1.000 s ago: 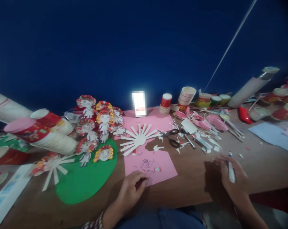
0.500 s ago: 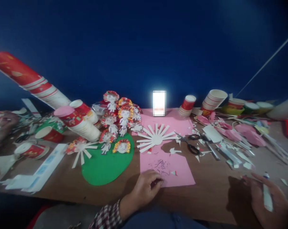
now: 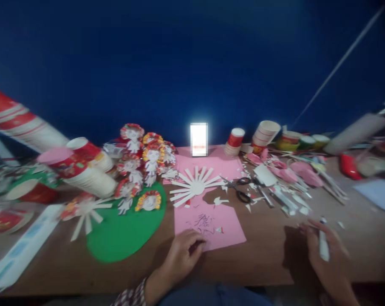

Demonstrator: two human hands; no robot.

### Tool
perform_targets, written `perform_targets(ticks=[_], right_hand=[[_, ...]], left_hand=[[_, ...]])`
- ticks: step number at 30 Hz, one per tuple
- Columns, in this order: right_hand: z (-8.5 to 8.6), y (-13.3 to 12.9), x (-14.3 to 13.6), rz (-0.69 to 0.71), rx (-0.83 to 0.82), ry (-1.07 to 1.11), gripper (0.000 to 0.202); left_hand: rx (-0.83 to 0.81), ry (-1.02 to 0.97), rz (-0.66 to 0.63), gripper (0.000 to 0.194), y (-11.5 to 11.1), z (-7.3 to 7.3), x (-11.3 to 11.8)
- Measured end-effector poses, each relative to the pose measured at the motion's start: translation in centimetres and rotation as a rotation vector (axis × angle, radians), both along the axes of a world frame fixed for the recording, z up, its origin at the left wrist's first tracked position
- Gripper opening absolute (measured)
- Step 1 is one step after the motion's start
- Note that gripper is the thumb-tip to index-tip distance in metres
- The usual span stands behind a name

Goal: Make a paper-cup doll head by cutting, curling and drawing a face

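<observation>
My left hand (image 3: 185, 250) rests at the near left corner of a pink sheet (image 3: 226, 233), fingers curled in against the thumb. Whatever lies between those fingertips, if anything, is hidden. Dark scribbles and a small red-and-white scrap (image 3: 219, 230) show on the sheet. My right hand (image 3: 328, 250), at the right, is closed around a white marker (image 3: 323, 245), held clear of the sheet and pointing away from me. Beyond the scribbles, a cut white paper cup with strips spread like rays (image 3: 197, 187) lies on the pink paper. Black-handled scissors (image 3: 242, 195) lie to its right.
Several paper dolls with red and yellow frills (image 3: 152, 159) stand behind a green sheet (image 3: 128, 238). Stacked paper cups (image 3: 95, 180) lean at left, and more cups (image 3: 265, 132) stand at the back. Paper scraps (image 3: 286, 199) litter the right. A bright, blurred-out rectangle (image 3: 199, 139) stands at the back.
The view has turned to the right, so most things sit further left in the picture. My right hand with the marker shows more fully; my left hand stays by the pink sheet.
</observation>
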State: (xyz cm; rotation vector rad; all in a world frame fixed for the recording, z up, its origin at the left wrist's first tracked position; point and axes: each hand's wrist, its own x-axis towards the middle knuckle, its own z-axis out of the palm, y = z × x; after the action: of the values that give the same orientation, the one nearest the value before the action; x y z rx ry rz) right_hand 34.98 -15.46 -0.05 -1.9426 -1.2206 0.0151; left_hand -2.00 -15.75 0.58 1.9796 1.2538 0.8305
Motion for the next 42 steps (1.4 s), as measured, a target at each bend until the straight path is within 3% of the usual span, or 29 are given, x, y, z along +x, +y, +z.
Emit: perform_targets(ticks=[9,25,30,34,38,42], right_hand=[[-0.6,-0.2,0.8,0.047,-0.006,0.024,0.042],[0.0,-0.2,0.6,0.062,-0.032,0.033,0.03],[3.3,3.9,-0.5,0.195,0.016,-0.083,0.026],[5.4,9.9,-2.3,0.366,-0.169,-0.29,0.029],[4.9,13.8,-3.4,0.437,-0.286,-0.345,0.025],[3.8,14.7,-3.3,0.41,-0.387,-0.368,0.025]], left_hand=[[0.094,0.022,-0.027,0.013,0.5,-0.6,-0.3],[0.191,0.037,-0.042,0.011,0.9,-0.8,-0.4],[0.146,0.063,-0.029,0.012,0.8,-1.1,-0.4],[0.083,0.078,-0.012,0.014,0.6,-1.4,-0.4],[0.106,0.055,-0.02,0.013,0.4,-1.4,-0.5],[0.136,0.047,-0.017,0.013,0.4,-1.3,-0.4]])
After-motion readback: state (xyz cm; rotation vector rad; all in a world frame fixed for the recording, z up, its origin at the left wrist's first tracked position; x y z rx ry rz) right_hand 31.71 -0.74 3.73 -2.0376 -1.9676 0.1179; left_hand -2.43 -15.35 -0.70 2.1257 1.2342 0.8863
